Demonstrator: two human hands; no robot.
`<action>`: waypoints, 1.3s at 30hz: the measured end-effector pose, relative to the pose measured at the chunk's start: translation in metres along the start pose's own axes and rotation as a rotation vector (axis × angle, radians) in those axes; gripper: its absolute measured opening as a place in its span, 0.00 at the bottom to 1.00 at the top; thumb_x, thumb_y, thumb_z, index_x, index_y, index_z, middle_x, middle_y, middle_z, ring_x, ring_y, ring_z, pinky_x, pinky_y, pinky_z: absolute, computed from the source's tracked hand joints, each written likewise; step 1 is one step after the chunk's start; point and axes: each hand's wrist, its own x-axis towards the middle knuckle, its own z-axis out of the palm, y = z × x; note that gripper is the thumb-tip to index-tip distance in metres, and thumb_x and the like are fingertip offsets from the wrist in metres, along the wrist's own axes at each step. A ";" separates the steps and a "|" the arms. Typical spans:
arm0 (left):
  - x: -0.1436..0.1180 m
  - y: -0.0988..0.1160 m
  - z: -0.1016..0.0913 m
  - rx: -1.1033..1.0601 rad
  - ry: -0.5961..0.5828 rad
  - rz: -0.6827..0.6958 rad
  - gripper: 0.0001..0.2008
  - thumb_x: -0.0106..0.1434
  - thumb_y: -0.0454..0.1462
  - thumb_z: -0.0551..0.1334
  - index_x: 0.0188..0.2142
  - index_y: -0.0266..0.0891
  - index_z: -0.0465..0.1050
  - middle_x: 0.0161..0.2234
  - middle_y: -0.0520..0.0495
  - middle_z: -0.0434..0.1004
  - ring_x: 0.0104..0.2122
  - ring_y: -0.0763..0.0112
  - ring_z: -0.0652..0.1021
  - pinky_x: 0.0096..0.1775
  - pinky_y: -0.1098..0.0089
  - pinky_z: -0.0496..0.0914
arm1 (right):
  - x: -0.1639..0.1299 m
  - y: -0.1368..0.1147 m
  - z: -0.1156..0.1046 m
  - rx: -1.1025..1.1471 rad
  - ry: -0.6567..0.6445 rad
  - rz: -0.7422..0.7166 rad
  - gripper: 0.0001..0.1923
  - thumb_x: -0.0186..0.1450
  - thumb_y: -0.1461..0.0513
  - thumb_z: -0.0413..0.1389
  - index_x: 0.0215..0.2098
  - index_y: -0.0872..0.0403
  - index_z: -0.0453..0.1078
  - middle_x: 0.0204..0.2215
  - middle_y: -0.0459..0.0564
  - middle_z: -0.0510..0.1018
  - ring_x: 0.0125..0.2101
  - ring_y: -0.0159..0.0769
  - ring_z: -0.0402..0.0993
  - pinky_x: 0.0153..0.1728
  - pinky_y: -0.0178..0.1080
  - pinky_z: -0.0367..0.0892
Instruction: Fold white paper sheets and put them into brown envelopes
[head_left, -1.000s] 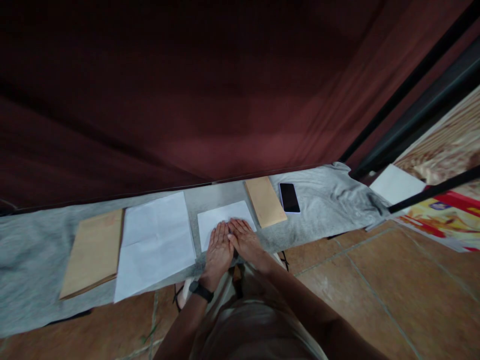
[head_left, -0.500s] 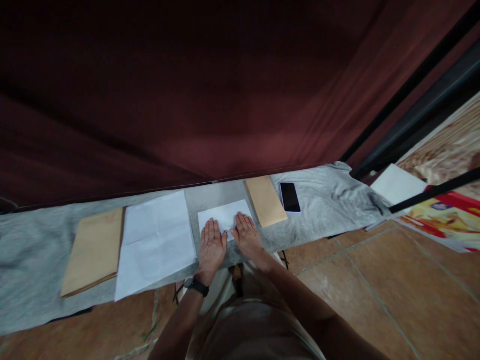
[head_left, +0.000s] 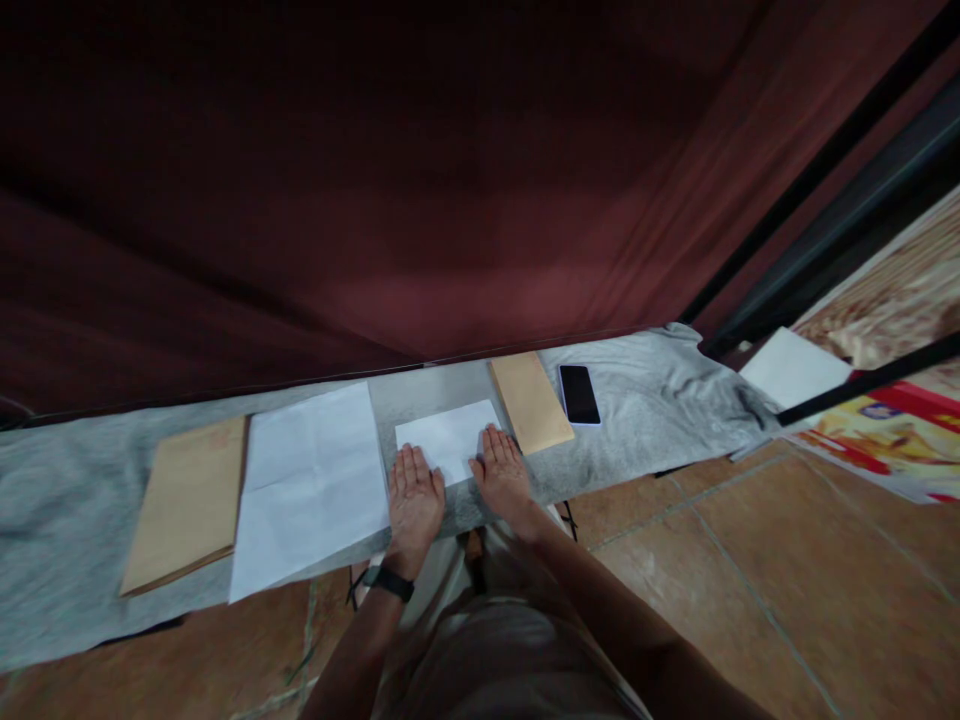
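Observation:
A small white sheet of paper [head_left: 450, 435], apparently folded, lies on the grey cloth [head_left: 645, 400] in front of me. My left hand [head_left: 415, 500] rests flat over its left edge, fingers stretched out. Across from it, my right hand [head_left: 504, 478] lies flat on the paper's right edge, with its thumb out to the side. Left of my hands is a stack of large white paper sheets [head_left: 311, 490] with fold creases. Just right of the small paper lies a brown envelope [head_left: 531, 402].
A stack of large brown envelopes [head_left: 187, 505] lies at the far left. A phone [head_left: 580, 394] lies beyond the brown envelope on the right. Behind the cloth hangs a dark red curtain [head_left: 450, 250]. Black metal bars [head_left: 825, 170] and a printed box [head_left: 892, 435] are at the right.
My two hands have slid apart over the small paper, the left one leftward and the right one slightly rightward. More of the paper's middle shows between them.

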 end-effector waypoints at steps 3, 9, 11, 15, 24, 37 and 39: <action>0.001 0.002 -0.003 0.008 -0.012 -0.032 0.31 0.73 0.40 0.47 0.69 0.20 0.55 0.69 0.22 0.56 0.72 0.45 0.55 0.67 0.42 0.57 | 0.001 0.000 -0.003 -0.001 -0.022 0.014 0.30 0.77 0.56 0.46 0.71 0.67 0.56 0.69 0.66 0.61 0.70 0.50 0.55 0.68 0.53 0.56; 0.014 0.013 -0.006 -0.011 -0.078 0.087 0.31 0.73 0.40 0.46 0.71 0.26 0.53 0.71 0.29 0.55 0.72 0.52 0.55 0.69 0.46 0.56 | 0.017 -0.007 -0.010 0.072 -0.090 -0.087 0.27 0.77 0.57 0.44 0.70 0.61 0.60 0.70 0.59 0.62 0.70 0.46 0.56 0.70 0.52 0.53; 0.021 0.017 -0.004 -0.009 -0.135 0.133 0.30 0.73 0.38 0.45 0.70 0.26 0.55 0.71 0.31 0.57 0.72 0.54 0.55 0.69 0.48 0.56 | 0.025 -0.011 -0.010 0.090 -0.119 -0.134 0.26 0.78 0.56 0.44 0.69 0.59 0.62 0.70 0.56 0.62 0.69 0.45 0.58 0.70 0.50 0.52; 0.032 0.020 0.002 0.008 -0.216 0.173 0.29 0.72 0.35 0.44 0.68 0.23 0.59 0.70 0.30 0.59 0.72 0.54 0.57 0.69 0.48 0.57 | 0.039 -0.016 -0.005 0.095 -0.176 -0.199 0.25 0.78 0.57 0.43 0.68 0.57 0.64 0.69 0.54 0.65 0.69 0.42 0.58 0.70 0.50 0.52; 0.044 0.007 0.012 0.006 -0.226 0.168 0.29 0.72 0.36 0.44 0.69 0.28 0.59 0.70 0.32 0.58 0.72 0.55 0.56 0.68 0.47 0.57 | 0.051 -0.012 0.009 0.036 -0.143 -0.191 0.23 0.78 0.55 0.45 0.66 0.53 0.66 0.68 0.54 0.66 0.68 0.44 0.60 0.69 0.53 0.53; 0.045 -0.006 0.014 0.004 -0.138 0.039 0.31 0.72 0.41 0.45 0.69 0.23 0.58 0.70 0.27 0.57 0.72 0.52 0.56 0.69 0.47 0.55 | 0.050 0.003 0.016 0.019 -0.049 -0.077 0.28 0.78 0.54 0.45 0.69 0.62 0.61 0.68 0.63 0.64 0.69 0.48 0.58 0.67 0.55 0.56; 0.044 -0.008 0.014 -0.003 -0.124 0.023 0.31 0.73 0.41 0.45 0.69 0.24 0.57 0.70 0.28 0.57 0.72 0.51 0.56 0.69 0.45 0.55 | 0.049 0.004 0.016 0.014 -0.047 -0.060 0.29 0.78 0.54 0.44 0.69 0.64 0.61 0.68 0.64 0.63 0.69 0.49 0.57 0.67 0.54 0.56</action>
